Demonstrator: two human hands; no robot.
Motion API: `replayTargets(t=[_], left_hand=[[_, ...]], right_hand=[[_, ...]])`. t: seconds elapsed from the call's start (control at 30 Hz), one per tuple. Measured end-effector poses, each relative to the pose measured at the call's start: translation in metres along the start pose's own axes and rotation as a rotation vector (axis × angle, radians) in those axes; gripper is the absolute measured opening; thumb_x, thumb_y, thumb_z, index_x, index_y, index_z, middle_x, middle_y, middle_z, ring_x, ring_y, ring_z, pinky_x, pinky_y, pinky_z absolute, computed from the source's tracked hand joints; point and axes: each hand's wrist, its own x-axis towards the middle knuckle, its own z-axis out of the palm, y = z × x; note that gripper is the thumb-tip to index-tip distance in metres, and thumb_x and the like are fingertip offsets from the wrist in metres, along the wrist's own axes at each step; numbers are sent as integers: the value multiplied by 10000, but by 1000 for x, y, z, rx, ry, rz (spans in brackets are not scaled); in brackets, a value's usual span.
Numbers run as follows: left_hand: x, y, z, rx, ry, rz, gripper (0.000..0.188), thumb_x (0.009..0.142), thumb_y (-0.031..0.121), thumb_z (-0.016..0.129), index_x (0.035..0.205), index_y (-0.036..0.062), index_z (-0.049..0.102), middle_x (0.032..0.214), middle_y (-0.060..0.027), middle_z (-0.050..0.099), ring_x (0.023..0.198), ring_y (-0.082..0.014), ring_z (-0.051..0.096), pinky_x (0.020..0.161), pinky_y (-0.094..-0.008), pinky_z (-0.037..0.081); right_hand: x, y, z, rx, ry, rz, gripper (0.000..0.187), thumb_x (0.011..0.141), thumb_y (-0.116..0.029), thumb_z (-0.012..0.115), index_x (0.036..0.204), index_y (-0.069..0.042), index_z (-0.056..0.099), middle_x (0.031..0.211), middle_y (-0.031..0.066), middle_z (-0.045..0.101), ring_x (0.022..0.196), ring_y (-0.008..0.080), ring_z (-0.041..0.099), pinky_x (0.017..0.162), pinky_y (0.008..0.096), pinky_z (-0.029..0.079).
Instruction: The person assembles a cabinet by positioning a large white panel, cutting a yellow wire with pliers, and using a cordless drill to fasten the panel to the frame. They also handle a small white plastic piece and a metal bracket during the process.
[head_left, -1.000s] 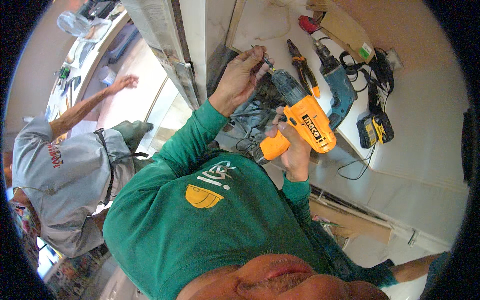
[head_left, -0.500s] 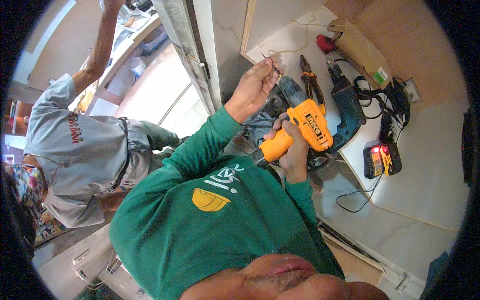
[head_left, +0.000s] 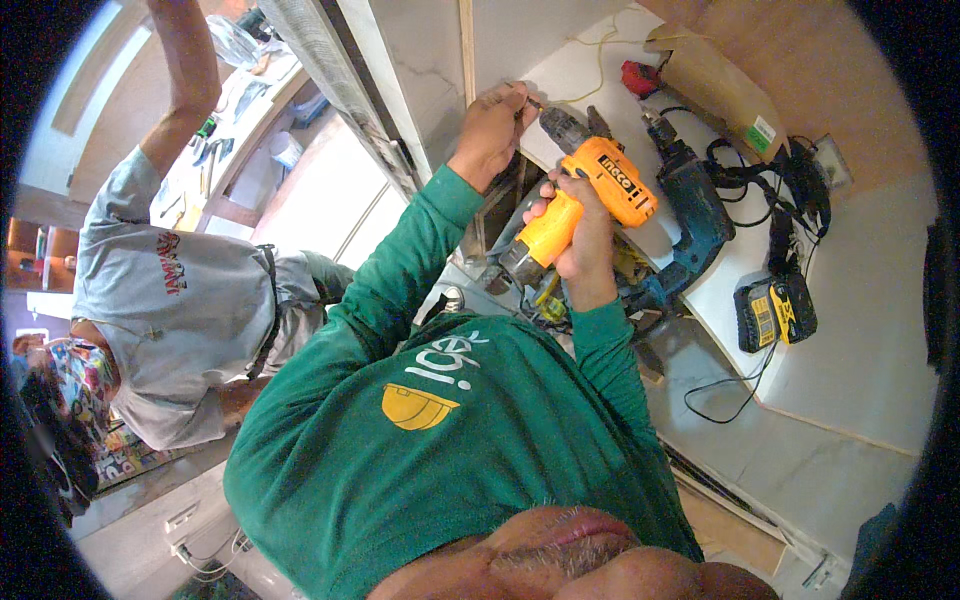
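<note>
My right hand [head_left: 585, 215] is wrapped round the grip of a yellow and black cordless drill [head_left: 612, 185], whose chuck points up and to the left. Just off that chuck, my left hand [head_left: 492, 130] is closed in a pinch on a thin drill bit [head_left: 536, 103]. The bit is mostly hidden by the fingers, and whether it sits in the chuck I cannot tell. Behind the drill, the tips of a pair of pliers [head_left: 597, 122] peek out. A dark teal corded drill [head_left: 690, 200] lies to the right of my right hand.
On the white shelf board [head_left: 715, 305] stands a black and yellow battery charger [head_left: 775, 312] with its cord. A red tool piece [head_left: 640, 78], a wooden board [head_left: 720, 85] and dark cables [head_left: 800, 190] lie farther back. At left, a co-worker in a grey shirt [head_left: 180, 280] reaches up.
My left hand has moved a little up and left, with its fingers turned more over the bit. The drill has shifted slightly up-left and now covers most of the pliers. The charger's red light no longer shows.
</note>
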Motion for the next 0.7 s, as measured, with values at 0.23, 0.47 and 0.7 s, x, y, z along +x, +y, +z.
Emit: replayTargets(t=[0.23, 0.47, 0.7], left_hand=[[16, -12, -5, -53, -36, 56, 131, 1065, 91, 544, 1028, 31, 654, 929, -83, 715, 813, -156, 677, 706, -247, 573], [14, -12, -2, -41, 67, 28, 119, 1065, 113, 555, 1027, 67, 658, 924, -75, 719, 782, -139, 672, 676, -240, 565], [15, -11, -2, -57, 27, 25, 117, 1064, 87, 524, 1037, 75, 637, 911, -71, 726, 819, -134, 680, 688, -235, 564]], right_hand=[[12, 0, -8, 44, -32, -5, 200, 930, -218, 708, 1035, -112, 573, 825, 25, 615, 644, 205, 624, 658, 412, 550], [13, -4, -8, 44, -51, 23, 219, 936, -222, 713, 1062, -96, 585, 845, 37, 628, 661, 204, 633, 649, 414, 556], [17, -3, -15, 19, -12, 21, 239, 935, -220, 713, 1084, -73, 597, 854, 51, 645, 652, 215, 637, 656, 424, 568]])
